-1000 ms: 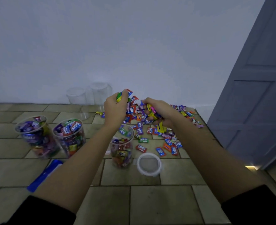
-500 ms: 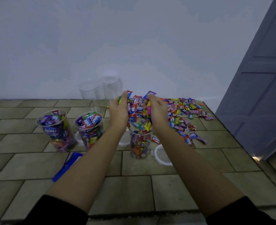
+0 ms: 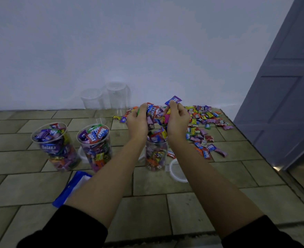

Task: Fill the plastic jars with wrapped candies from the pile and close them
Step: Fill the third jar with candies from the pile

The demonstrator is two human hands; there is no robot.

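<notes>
Hands both up over the middle jar (image 3: 155,156): left hand (image 3: 137,122) and right hand (image 3: 177,122) are each curled round a bunch of wrapped candies (image 3: 154,111), right above its open mouth. It stands on the tiled counter (image 3: 183,208), stuffed nearly to the rim. The candy pile (image 3: 205,120) is spread just to its right, further back. Two full jars (image 3: 95,145) sit open off to the left, a white lid (image 3: 179,173) lies beside the middle one, and two empty jars (image 3: 118,94) wait by the wall
</notes>
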